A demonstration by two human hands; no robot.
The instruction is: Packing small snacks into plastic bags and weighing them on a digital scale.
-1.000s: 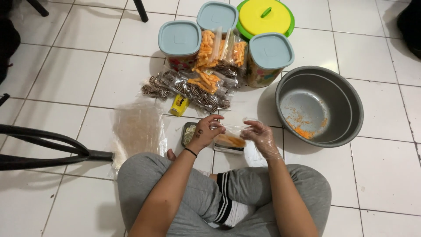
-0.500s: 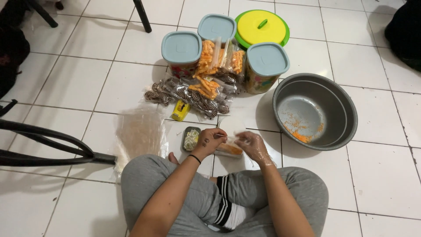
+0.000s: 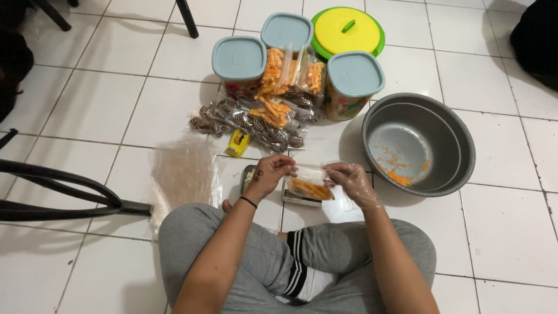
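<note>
Since half a second ago my hands have drawn apart and lifted a little, so the small clear bag [image 3: 309,185] of orange snack sticks now hangs stretched between them instead of being bunched under my fingers. My left hand [image 3: 268,172], bare, with a dark band at the wrist, bends inward and pinches the bag's upper left edge in a closed grip. My right hand [image 3: 349,177], in a thin clear plastic glove, clenches the upper right edge, fingers curled toward the left. The bag sits just above a small flat device [image 3: 302,197] on the floor, right in front of my crossed legs.

From the left: a stack of empty clear bags [image 3: 185,171] lies on the white tiled floor [image 3: 87,104], near my left knee. Beyond it is a heap of sealed packets of brown-and-white swirl biscuits [image 3: 244,123], with a small yellow box [image 3: 238,143] just beside them. A small dark tray [image 3: 247,175] lies touching my left hand's edge, partly hidden. Further back, packets of orange sticks [image 3: 280,75] lean between three square tubs with pale blue lids [image 3: 239,58], and behind these stands a round container with a yellow lid [image 3: 347,26] and green rim. On the right, a grey metal basin [image 3: 418,142] holds orange crumbs, near my gloved hand but apart from it.
</note>
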